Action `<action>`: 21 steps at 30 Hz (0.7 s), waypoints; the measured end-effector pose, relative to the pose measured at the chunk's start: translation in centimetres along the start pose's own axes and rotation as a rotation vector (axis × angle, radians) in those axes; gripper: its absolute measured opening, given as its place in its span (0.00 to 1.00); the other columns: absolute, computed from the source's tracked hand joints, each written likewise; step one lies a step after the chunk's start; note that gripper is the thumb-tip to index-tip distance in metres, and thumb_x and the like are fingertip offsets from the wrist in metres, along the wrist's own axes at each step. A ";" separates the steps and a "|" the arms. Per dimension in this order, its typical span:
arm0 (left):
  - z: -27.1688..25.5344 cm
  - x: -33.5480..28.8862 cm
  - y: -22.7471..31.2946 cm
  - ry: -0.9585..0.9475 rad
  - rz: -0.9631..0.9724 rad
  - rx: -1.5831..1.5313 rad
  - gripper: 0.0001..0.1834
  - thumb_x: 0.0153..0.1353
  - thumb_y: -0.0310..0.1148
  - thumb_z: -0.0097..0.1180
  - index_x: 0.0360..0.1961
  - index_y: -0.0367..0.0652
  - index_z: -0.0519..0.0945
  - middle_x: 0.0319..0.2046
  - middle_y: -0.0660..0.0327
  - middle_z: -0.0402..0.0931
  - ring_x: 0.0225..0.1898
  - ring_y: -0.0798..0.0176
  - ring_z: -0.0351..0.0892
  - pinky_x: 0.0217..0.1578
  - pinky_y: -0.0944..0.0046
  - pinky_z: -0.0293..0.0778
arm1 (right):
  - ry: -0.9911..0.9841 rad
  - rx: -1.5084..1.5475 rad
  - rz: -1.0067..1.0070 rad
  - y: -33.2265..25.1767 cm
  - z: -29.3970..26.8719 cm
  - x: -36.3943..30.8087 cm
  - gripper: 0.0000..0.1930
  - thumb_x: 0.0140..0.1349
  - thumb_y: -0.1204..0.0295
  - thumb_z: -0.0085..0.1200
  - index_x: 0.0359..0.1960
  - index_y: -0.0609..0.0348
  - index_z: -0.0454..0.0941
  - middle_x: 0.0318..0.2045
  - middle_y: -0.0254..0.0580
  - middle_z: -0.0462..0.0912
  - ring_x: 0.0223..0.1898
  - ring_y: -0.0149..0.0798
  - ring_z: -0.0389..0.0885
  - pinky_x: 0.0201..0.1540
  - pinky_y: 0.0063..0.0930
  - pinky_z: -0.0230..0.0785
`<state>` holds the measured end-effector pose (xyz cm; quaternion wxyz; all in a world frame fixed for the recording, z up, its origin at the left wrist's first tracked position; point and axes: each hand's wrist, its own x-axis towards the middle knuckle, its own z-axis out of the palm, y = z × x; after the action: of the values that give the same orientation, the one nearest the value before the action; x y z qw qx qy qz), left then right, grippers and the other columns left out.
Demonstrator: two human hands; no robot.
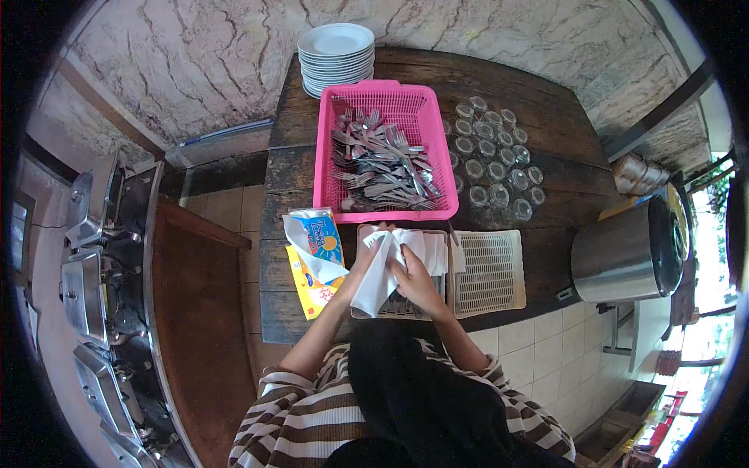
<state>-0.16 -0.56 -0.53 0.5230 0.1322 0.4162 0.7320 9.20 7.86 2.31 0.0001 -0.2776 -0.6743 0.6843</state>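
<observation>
Over a small tray basket (449,292), I hold a white paper napkin (376,282) between both hands. My left hand (360,261) grips its left side, mostly covered by the paper. What look like fork tines (370,241) poke out by the left fingers. My right hand (417,285) pinches the napkin's right side with thumb and fingers. More folded white napkins (429,248) lie in the basket behind my hands, and cutlery shows dimly below them. Just beyond stands a pink plastic basket (449,204) heaped with metal forks and spoons (382,164).
Left of my hands lie an opened blue napkin pack (321,238) and a yellow pack (316,295). A cream slatted basket (490,273) sits to the right. Farther back are stacked white plates (335,58) and several glasses (495,152). A steel pot (624,253) stands right.
</observation>
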 end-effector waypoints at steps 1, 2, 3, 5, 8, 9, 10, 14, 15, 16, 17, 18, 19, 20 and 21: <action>0.2 0.2 -0.1 0.044 0.186 -0.110 0.29 0.55 0.51 0.36 0.50 0.39 0.54 0.45 0.59 0.59 0.46 0.65 0.62 0.42 0.67 0.63 | 0.116 -0.030 -0.138 0.3 0.1 0.1 0.13 0.55 0.67 0.43 0.35 0.66 0.62 0.23 0.48 0.72 0.25 0.35 0.72 0.28 0.26 0.63; 0.0 -0.1 0.2 0.043 0.185 -0.108 0.29 0.55 0.51 0.36 0.50 0.39 0.54 0.45 0.59 0.59 0.46 0.65 0.62 0.42 0.67 0.63 | 0.231 -0.060 -0.275 0.7 0.2 0.4 0.14 0.55 0.66 0.43 0.35 0.66 0.63 0.24 0.49 0.72 0.25 0.36 0.73 0.28 0.26 0.63; -0.4 -0.4 0.5 0.136 0.298 0.186 0.27 0.54 0.46 0.41 0.50 0.41 0.55 0.45 0.58 0.61 0.45 0.64 0.63 0.41 0.66 0.63 | 0.295 -0.133 -0.390 1.7 -0.2 1.0 0.14 0.55 0.65 0.43 0.35 0.66 0.63 0.24 0.49 0.73 0.25 0.35 0.73 0.28 0.25 0.63; -0.8 -1.3 1.8 0.231 0.405 0.482 0.27 0.53 0.41 0.46 0.51 0.42 0.55 0.45 0.57 0.62 0.43 0.63 0.65 0.41 0.65 0.64 | 0.292 -0.153 -0.319 1.0 -1.0 0.8 0.14 0.55 0.65 0.43 0.35 0.66 0.63 0.24 0.49 0.73 0.25 0.35 0.73 0.28 0.25 0.63; -0.3 -2.4 4.6 0.088 0.426 1.105 0.20 0.48 0.36 0.53 0.40 0.39 0.66 0.38 0.59 0.67 0.37 0.69 0.67 0.32 0.69 0.66 | 0.336 -0.152 -0.355 1.4 -1.6 0.9 0.14 0.55 0.65 0.43 0.34 0.67 0.65 0.24 0.47 0.73 0.25 0.34 0.73 0.27 0.25 0.63; -0.8 -2.4 4.9 0.106 0.293 1.028 0.14 0.48 0.34 0.53 0.34 0.37 0.69 0.31 0.62 0.69 0.31 0.72 0.67 0.28 0.72 0.65 | 0.310 -0.113 -0.336 1.2 -1.6 1.0 0.14 0.55 0.65 0.44 0.33 0.67 0.65 0.22 0.45 0.73 0.24 0.33 0.72 0.26 0.24 0.63; -1.1 -2.4 5.1 0.123 0.161 0.947 0.09 0.48 0.31 0.53 0.27 0.36 0.72 0.24 0.64 0.71 0.25 0.75 0.67 0.23 0.75 0.64 | 0.285 -0.075 -0.317 0.9 -1.6 1.0 0.14 0.54 0.65 0.44 0.32 0.67 0.66 0.21 0.43 0.73 0.22 0.32 0.71 0.25 0.23 0.62; -2.3 -2.3 5.2 0.227 0.265 0.737 0.09 0.50 0.32 0.51 0.27 0.35 0.74 0.18 0.66 0.71 0.21 0.77 0.66 0.20 0.77 0.61 | 0.085 0.156 -0.042 0.2 -2.1 0.0 0.15 0.55 0.63 0.44 0.32 0.65 0.68 0.16 0.32 0.69 0.11 0.21 0.62 0.12 0.13 0.53; -2.0 -2.6 5.7 0.277 0.180 0.705 0.10 0.50 0.32 0.51 0.28 0.35 0.75 0.18 0.66 0.71 0.21 0.77 0.66 0.21 0.76 0.62 | 0.087 0.156 -0.042 -0.1 -2.0 -0.2 0.15 0.55 0.63 0.44 0.32 0.65 0.68 0.16 0.32 0.69 0.11 0.21 0.62 0.12 0.13 0.53; -2.2 -2.5 5.5 0.276 0.179 0.705 0.10 0.50 0.32 0.51 0.28 0.35 0.75 0.18 0.66 0.71 0.21 0.77 0.66 0.21 0.76 0.62 | 0.087 0.198 -0.034 -0.4 -1.9 -0.4 0.15 0.56 0.62 0.43 0.32 0.64 0.68 0.15 0.31 0.67 0.10 0.20 0.60 0.11 0.12 0.51; -2.5 -2.3 5.2 0.292 0.252 0.776 0.09 0.50 0.32 0.51 0.28 0.35 0.75 0.18 0.65 0.71 0.20 0.76 0.66 0.21 0.76 0.62 | 0.088 0.240 -0.027 -0.6 -1.7 -0.4 0.15 0.56 0.62 0.43 0.33 0.64 0.68 0.14 0.30 0.66 0.09 0.20 0.58 0.10 0.12 0.50; -2.4 -2.2 5.2 0.307 0.326 0.845 0.09 0.50 0.32 0.51 0.28 0.35 0.74 0.18 0.64 0.71 0.20 0.75 0.67 0.21 0.75 0.63 | 0.090 0.240 -0.026 -0.6 -1.5 -0.4 0.15 0.56 0.62 0.43 0.33 0.64 0.68 0.14 0.30 0.66 0.09 0.20 0.58 0.10 0.12 0.50; -2.1 -2.3 5.4 0.306 0.308 0.923 0.13 0.48 0.29 0.52 0.35 0.34 0.70 0.28 0.55 0.70 0.30 0.67 0.69 0.30 0.70 0.64 | 0.140 0.246 -0.012 -0.5 -1.2 -0.4 0.15 0.56 0.62 0.43 0.33 0.64 0.68 0.14 0.31 0.66 0.09 0.20 0.59 0.10 0.12 0.51; -1.8 -2.3 5.0 0.304 0.308 0.923 0.13 0.48 0.29 0.52 0.35 0.34 0.70 0.28 0.55 0.70 0.30 0.67 0.69 0.30 0.70 0.64 | 0.190 0.252 0.002 -0.4 -1.0 -0.4 0.15 0.56 0.62 0.43 0.33 0.64 0.68 0.15 0.31 0.67 0.09 0.20 0.59 0.10 0.13 0.52; -1.3 -2.4 4.5 0.471 0.596 1.121 0.17 0.47 0.27 0.52 0.38 0.34 0.66 0.34 0.51 0.66 0.36 0.62 0.65 0.36 0.67 0.61 | 0.190 0.251 0.000 -0.4 -1.0 -0.3 0.15 0.56 0.62 0.43 0.33 0.64 0.68 0.15 0.31 0.67 0.09 0.20 0.59 0.10 0.13 0.52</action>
<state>-2.90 -3.78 2.63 0.0465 0.3296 0.7814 0.5279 9.76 8.73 2.83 0.0985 -0.3391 -0.5804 0.7338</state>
